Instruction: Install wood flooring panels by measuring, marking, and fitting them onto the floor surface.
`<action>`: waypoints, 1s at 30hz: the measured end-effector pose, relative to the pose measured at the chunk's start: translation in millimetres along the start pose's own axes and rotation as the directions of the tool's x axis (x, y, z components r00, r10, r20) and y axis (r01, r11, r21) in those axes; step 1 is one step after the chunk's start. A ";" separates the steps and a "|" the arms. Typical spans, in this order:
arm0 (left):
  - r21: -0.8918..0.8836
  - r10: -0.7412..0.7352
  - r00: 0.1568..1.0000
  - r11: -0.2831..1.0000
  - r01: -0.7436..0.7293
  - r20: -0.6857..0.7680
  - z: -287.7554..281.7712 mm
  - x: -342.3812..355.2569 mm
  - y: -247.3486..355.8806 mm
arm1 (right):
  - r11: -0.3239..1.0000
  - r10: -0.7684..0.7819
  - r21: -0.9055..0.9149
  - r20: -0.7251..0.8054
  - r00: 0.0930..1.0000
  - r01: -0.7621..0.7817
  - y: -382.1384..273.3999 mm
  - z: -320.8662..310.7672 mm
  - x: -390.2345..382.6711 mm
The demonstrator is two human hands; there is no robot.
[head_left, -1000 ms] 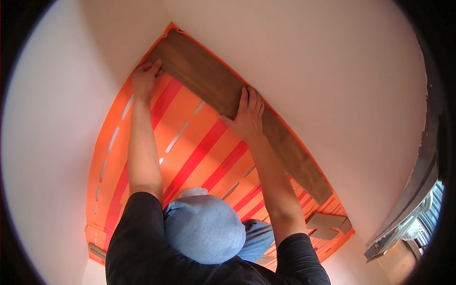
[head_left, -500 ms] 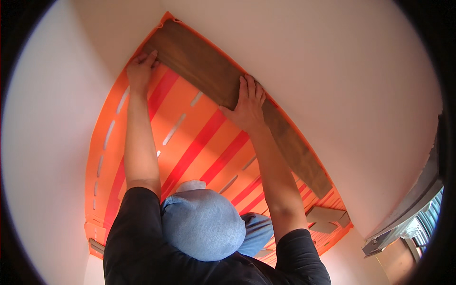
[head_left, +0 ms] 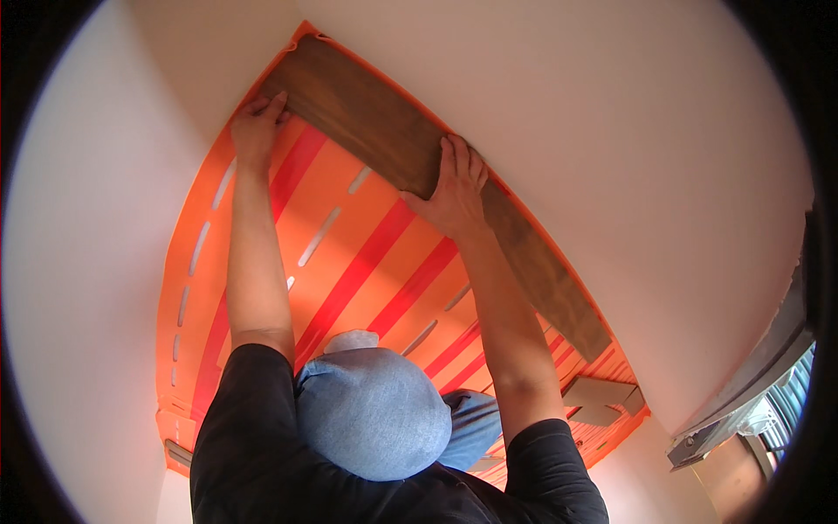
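Head view: orange, red-striped sheet [head_left: 358, 231] spreads wide; brown plank [head_left: 375, 131] lies ahead along sheet's far-right edge, long axis upper left to lower right. Right hand [head_left: 456, 190] touches plank mid-length, fingers spread, unclenched; left hand [head_left: 257, 131] touches its near edge toward sheet's far corner, grip unclear.

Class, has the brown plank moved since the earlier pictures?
No: against the red stripes of the orange sheet, the brown plank shows no visible shift; only the whole view moved.
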State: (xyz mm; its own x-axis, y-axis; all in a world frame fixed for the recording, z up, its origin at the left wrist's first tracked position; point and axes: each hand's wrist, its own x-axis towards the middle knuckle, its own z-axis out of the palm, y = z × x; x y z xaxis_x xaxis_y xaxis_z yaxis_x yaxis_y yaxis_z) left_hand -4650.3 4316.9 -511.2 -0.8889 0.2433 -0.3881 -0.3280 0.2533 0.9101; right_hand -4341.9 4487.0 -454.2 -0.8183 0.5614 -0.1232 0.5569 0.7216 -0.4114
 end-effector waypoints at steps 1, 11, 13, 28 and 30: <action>-0.006 -0.001 1.000 1.000 0.001 -0.006 1.3 -1.5 0.7 | 1.000 -0.002 0.001 -0.009 1.000 0.002 0.6 -0.3 -0.2; -0.007 0.032 0.998 0.999 -0.031 0.059 -0.9 5.0 4.0 | 1.000 -0.017 -0.018 -0.065 0.998 0.016 3.7 6.3 -1.8; 0.147 0.050 0.996 0.987 -0.061 0.073 -8.9 5.4 3.3 | 0.997 -0.072 -0.026 -0.113 0.991 0.069 2.9 9.8 -8.7; 0.521 0.092 0.982 0.837 -0.167 0.167 -5.3 -8.9 23.8 | 0.985 -0.089 -0.160 -0.206 0.975 0.056 19.1 22.6 -47.3; 0.540 0.105 0.978 0.820 -0.188 0.181 -18.6 2.0 19.6 | 0.987 -0.107 -0.141 -0.208 0.972 0.079 7.6 24.8 -43.4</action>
State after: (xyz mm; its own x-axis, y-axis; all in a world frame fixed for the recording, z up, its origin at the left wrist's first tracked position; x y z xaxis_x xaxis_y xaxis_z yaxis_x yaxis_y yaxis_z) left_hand -4664.4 4304.9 -491.4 -0.8461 0.4337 -0.3099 0.0707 0.6675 0.7412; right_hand -4305.6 4458.1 -474.4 -0.8259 0.5526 0.1119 0.5051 0.8134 -0.2884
